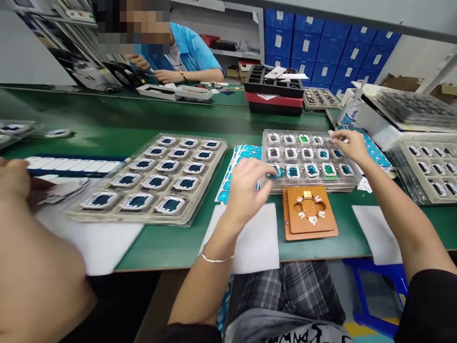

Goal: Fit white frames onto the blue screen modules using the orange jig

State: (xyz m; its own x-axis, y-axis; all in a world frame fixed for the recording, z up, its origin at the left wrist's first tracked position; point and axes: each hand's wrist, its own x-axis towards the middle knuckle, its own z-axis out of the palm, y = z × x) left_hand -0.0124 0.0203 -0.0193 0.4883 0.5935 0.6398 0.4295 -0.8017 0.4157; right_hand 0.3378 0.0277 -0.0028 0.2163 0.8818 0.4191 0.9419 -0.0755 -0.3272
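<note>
Stretching sideways: the clear tray (299, 162)

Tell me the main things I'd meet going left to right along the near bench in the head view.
A co-worker's hand, big left tray, left hand, orange jig, right hand, right tray. I omitted the middle tray: it overlaps.

The light is bright, edges stretch, and a co-worker's arm (39, 267) seems blurred.

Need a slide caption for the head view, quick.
Left hand and right hand at a tray of white-framed parts, beyond an orange fixture.
</note>
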